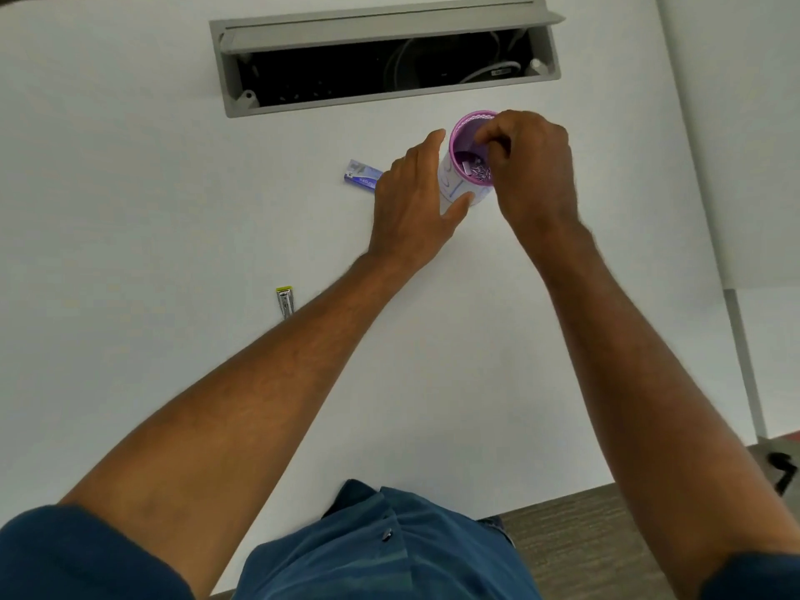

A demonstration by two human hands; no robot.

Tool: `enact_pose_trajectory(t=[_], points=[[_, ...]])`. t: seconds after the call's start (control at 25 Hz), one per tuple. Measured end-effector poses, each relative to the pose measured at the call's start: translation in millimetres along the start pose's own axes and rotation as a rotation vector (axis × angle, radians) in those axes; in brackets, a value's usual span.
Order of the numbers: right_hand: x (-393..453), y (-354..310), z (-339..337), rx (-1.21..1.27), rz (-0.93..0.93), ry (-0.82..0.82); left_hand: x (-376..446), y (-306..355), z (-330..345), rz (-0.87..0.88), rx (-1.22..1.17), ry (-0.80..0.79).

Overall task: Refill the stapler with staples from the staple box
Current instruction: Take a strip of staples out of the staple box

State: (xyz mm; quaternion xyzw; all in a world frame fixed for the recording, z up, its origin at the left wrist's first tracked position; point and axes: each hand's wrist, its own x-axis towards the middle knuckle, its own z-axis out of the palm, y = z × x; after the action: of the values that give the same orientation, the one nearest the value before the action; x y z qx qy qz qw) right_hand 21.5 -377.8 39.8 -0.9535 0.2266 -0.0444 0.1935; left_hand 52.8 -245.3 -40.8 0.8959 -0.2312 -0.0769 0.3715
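A purple mesh cup stands on the white table, with loose staples and small metal bits at its bottom. My left hand wraps around the cup's left side, thumb in front and fingers behind. My right hand hovers over the cup with its curled fingers dipped inside the rim; whether they pinch anything is hidden. A blue staple box lies flat just left of my left hand. A small silver stapler with a yellow-green end lies nearer to me, partly behind my left forearm.
An open grey cable hatch with wires inside is set into the table beyond the cup. The table's right edge runs past my right arm, with carpet floor below it.
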Motion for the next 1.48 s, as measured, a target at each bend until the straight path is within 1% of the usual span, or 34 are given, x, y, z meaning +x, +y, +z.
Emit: enact_pose_trajectory(t=[0.12,0.2,0.28,0.4,0.52,0.64,0.76,0.92,1.08,1.28,1.36,1.48], points=[[-13,-11,3,0.079,-0.013,0.088,-13,-21,-20,0.011,0.06,0.003],[-32,-22,11,0.185,-0.102,0.178,-25,-43,-39,0.015,0.093,0.033],[-54,-32,26,0.276,-0.165,0.202,-38,-68,-59,0.006,0.118,0.075],[-84,-42,61,0.316,-0.148,0.076,-59,-110,-87,-0.069,0.169,0.117],[-99,-49,92,0.318,-0.096,-0.063,-79,-144,-106,-0.157,0.215,0.105],[-93,-54,112,0.321,-0.054,-0.119,-93,-166,-114,-0.144,0.323,0.069],[-74,-61,125,0.342,-0.019,-0.107,-103,-174,-111,-0.087,0.432,0.04],[-49,-67,139,0.402,0.073,-0.076,-102,-175,-108,-0.09,0.459,0.06],[-39,-71,151,0.295,0.067,-0.033,-103,-177,-107,-0.073,0.459,0.077],[-36,-73,156,0.259,0.062,0.052,-103,-177,-108,-0.077,0.443,0.067],[-36,-73,155,0.273,0.072,0.045,-104,-176,-109,-0.081,0.436,0.051],[-36,-70,148,0.368,0.083,-0.023,-102,-175,-112,-0.099,0.402,0.032]])
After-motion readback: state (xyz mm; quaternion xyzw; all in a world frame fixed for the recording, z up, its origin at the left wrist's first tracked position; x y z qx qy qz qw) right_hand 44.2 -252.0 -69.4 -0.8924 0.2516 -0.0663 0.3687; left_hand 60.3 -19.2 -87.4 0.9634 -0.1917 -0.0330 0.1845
